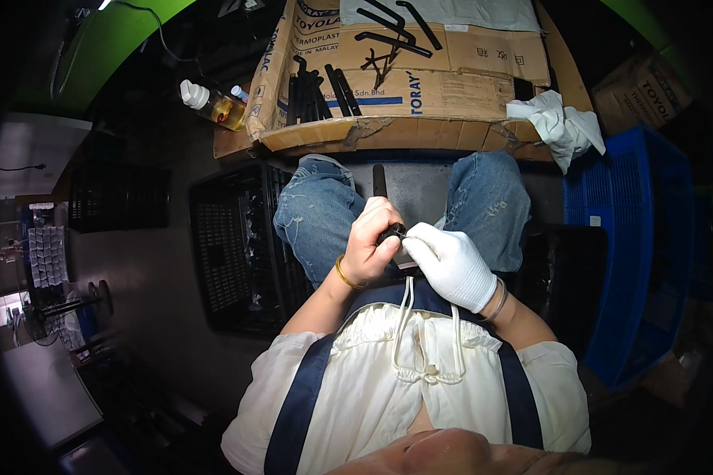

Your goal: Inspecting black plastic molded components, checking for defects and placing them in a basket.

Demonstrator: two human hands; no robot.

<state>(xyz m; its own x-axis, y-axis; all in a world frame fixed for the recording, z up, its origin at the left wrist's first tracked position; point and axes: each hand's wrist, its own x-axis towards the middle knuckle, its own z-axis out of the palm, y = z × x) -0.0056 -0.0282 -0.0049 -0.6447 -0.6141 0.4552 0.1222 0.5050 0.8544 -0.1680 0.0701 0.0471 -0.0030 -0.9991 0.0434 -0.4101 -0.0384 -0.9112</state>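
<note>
My bare left hand point(366, 241), with a gold bracelet at the wrist, is closed round a long black rod-like part point(380, 180). One end of the part sticks up past my fingers between the knees, and its other end shows by my thumb. My right hand point(454, 265), in a white glove, is pinched right beside that near end. Something thin and small shows at its fingertips, too small to name. Similar black bent parts point(392, 32) lie on the cardboard in front, and several straighter black pieces point(309, 93) lean together at its left.
A cut-open cardboard box point(467, 87) covers the bench ahead, with a white cloth point(558, 127) over its right corner. A spray bottle point(214, 107) with yellow liquid stands at its left. Black crates point(226, 245) sit left of my legs, and blue crates point(610, 261) stand at right.
</note>
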